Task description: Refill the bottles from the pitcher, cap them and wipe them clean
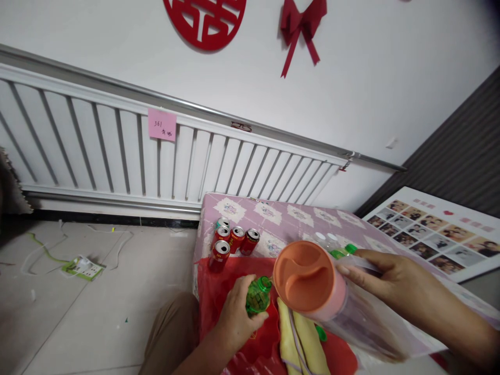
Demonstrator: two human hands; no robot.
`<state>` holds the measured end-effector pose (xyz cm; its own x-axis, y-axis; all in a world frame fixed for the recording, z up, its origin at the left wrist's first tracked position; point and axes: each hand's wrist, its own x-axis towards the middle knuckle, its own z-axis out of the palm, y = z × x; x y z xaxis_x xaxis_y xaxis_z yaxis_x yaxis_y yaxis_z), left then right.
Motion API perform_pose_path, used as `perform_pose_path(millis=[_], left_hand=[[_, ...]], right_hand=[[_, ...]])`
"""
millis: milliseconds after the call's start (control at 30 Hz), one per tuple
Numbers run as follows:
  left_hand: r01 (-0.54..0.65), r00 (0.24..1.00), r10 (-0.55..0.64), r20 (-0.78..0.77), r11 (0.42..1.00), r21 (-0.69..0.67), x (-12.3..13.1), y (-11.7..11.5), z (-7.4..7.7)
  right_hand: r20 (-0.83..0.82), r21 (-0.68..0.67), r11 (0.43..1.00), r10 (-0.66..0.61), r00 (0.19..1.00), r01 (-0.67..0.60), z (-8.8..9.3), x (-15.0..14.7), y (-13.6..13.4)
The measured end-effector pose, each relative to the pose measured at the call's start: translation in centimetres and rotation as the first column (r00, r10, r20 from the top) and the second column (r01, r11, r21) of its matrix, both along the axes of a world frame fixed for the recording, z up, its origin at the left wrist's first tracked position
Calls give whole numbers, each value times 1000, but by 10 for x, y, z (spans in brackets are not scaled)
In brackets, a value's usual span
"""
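My left hand (236,312) is closed around a small green plastic bottle (258,297), its uncapped mouth tipped up toward the right. My right hand (394,284) grips a clear plastic pitcher (367,325) with an orange lid (304,278). The pitcher lies tilted far over, its lid facing me and close beside the bottle's mouth. Some brownish liquid shows low in the pitcher; whether any is flowing, I cannot tell. Beneath both hands spreads a red plastic sheet (211,291). A folded yellow cloth (304,344) rests on it, with a green piece (321,333) partly hidden next to it.
Several opened drink cans, one a red can (222,250), stand left on the patterned tablecloth (265,211). Behind the pitcher are bottles with green caps (350,249). A white radiator (187,161) runs along the wall. A photo board (437,234) leans at right.
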<state>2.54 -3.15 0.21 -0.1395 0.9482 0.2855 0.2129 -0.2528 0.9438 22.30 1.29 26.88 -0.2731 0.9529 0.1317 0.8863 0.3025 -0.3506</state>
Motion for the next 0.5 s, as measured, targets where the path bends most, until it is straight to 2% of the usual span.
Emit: perform_pose_path(millis=[400, 433, 500], left_hand=[[9, 1000, -9, 1, 1000, -23, -1, -1, 3], [8, 1000, -8, 1, 1000, -24, 0, -1, 2], [5, 1000, -5, 3, 1000, -22, 0, -1, 1]], right_hand=[[22, -37, 999, 0, 1000, 1, 1, 3, 2], [26, -29, 1000, 10, 1000, -10, 1, 2, 1], [43, 85, 996, -8, 999, 5, 2, 0, 0]])
